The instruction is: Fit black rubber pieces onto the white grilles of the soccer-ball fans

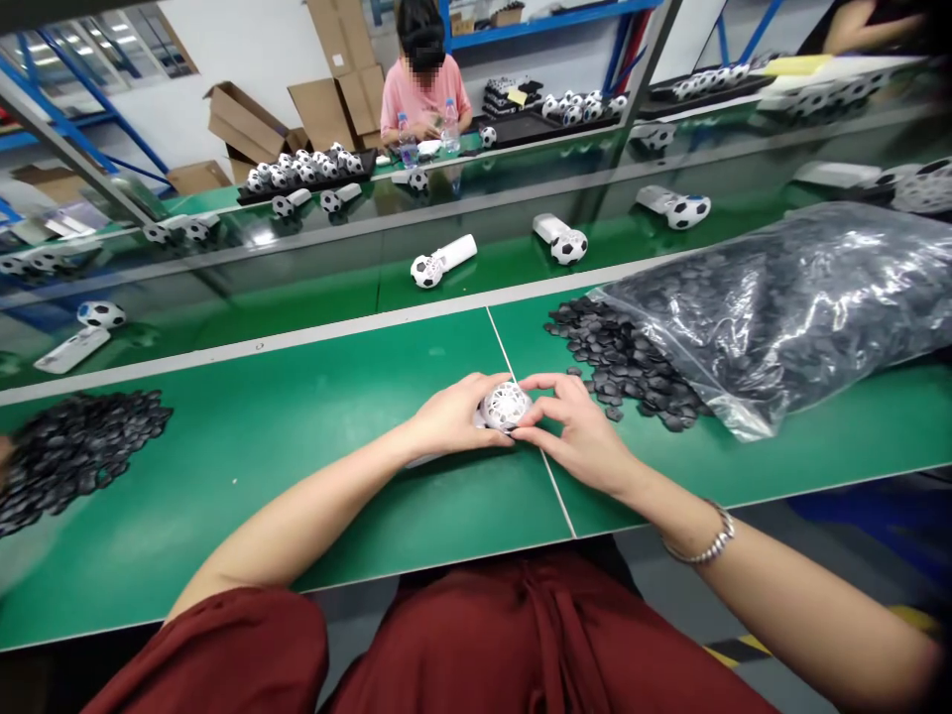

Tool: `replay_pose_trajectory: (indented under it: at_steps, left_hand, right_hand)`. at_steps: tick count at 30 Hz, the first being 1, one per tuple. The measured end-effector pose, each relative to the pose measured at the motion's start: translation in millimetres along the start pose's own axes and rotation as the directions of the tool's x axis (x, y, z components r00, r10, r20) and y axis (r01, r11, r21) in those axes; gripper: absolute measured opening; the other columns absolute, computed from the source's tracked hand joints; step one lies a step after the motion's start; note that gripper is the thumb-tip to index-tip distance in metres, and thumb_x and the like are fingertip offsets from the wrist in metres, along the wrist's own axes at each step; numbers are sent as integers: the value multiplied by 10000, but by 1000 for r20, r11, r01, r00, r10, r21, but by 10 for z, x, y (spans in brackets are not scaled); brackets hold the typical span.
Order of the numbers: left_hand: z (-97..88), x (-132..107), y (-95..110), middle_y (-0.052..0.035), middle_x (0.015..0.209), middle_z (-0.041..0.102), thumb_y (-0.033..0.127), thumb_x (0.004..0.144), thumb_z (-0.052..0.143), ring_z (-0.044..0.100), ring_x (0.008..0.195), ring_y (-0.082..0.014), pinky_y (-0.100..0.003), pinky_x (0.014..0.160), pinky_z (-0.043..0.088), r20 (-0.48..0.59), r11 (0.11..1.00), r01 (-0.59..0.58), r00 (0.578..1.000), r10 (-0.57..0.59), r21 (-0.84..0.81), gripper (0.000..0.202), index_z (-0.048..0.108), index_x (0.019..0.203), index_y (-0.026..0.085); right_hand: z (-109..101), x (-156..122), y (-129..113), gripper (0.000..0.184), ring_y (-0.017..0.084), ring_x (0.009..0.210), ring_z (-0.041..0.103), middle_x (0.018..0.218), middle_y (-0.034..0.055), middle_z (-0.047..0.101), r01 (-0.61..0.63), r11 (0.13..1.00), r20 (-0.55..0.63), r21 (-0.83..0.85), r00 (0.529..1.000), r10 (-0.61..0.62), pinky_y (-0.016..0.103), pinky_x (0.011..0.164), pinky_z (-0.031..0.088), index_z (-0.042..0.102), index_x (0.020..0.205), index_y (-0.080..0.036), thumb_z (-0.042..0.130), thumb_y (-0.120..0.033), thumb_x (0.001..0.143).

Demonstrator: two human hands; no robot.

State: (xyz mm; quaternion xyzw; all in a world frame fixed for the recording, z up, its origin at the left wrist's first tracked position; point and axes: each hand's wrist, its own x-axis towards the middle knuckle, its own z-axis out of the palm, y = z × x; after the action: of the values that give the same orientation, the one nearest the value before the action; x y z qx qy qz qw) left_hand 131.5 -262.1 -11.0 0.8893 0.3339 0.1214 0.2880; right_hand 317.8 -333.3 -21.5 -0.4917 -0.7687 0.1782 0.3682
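Between my left hand [453, 416] and my right hand [572, 431] is a white round grille piece [506, 407], probably the head of a small football-shaped handheld fan. Both hands grip it just above the green bench top [297, 397], and my fingers wrap its sides. A white part extends beneath my left hand, mostly hidden. Right of my right hand lies a heap of small black hexagonal pieces [625, 362], spilling from a clear plastic bag [773, 307]. A second black heap [74, 456] sits far to my left.
Beyond my bench, a lower green belt [260, 297] carries white football-shaped fans [427, 270] [569, 246] spaced along it. A co-worker in a pink top [423, 99] sits across, behind black trays of more fans. Cardboard boxes [319, 109] and blue racks stand behind.
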Motion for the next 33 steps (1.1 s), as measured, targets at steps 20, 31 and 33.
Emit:
replay_pose_trajectory:
  at_steps: [20,31,33]
  left_hand:
    - [33,-42,29,-54,1218,544,462,672,658,533,1070,-242,-371,892,440,-44,998,67,997,-66,8,667,434,1257,232]
    - [-40,25,40,-39,1272,517,154,637,568,501,1102,-240,-367,921,406,76,993,1,997,-10,119,692,396,1303,227]
    - [-55,22,77,-35,1254,530,90,629,508,485,1094,-254,-398,898,395,79,976,-22,997,4,219,718,375,1318,242]
  right_hand:
    - [-71,114,265,181,186,858,578,993,59,603,-201,971,20,129,979,201,299,650,487,523,927,-197,575,-305,792]
    - [-382,259,799,230,244,746,530,788,129,623,92,638,179,-765,981,73,343,693,408,636,930,-97,423,-130,851]
    - [-385,287,769,277,259,758,529,793,147,615,94,637,177,-765,982,68,360,696,408,610,1011,-66,393,-92,840]
